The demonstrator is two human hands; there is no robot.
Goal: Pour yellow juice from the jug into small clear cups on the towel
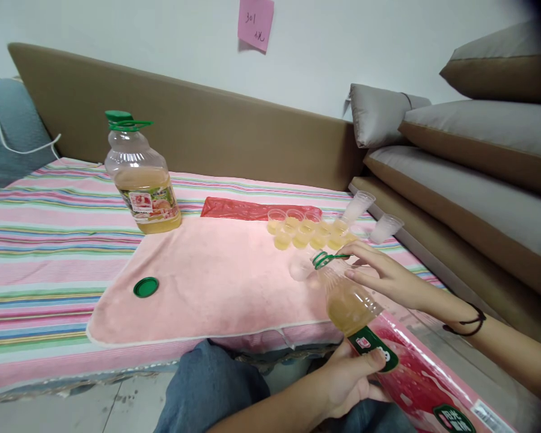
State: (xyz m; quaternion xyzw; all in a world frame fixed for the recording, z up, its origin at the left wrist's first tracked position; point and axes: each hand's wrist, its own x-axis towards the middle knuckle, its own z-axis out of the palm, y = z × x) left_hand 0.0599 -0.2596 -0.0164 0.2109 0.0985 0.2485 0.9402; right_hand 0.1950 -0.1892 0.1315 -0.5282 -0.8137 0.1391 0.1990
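A large clear juice bottle [349, 307] with a pink label lies tilted across my lap, its uncapped neck pointing up and left. My left hand [349, 376] is wrapped around its label from below. At the neck, the fingers of my right hand [379, 267] curl on the green ring handle. An apparently empty clear plastic cup [300, 269] stands just beside the mouth. Behind it, several small cups [318, 240] hold yellow juice in close rows. The round green cap [145, 287] rests on the pink cloth [198, 276], off to the left.
A second juice bottle [142, 186], capped and partly full, stands at the back left. Stacks of clear cups [385, 228] lean at the right, near piled grey cushions [469, 180]. A red plastic bag [238, 208] lies behind the pink cloth on the striped sheet [49, 258].
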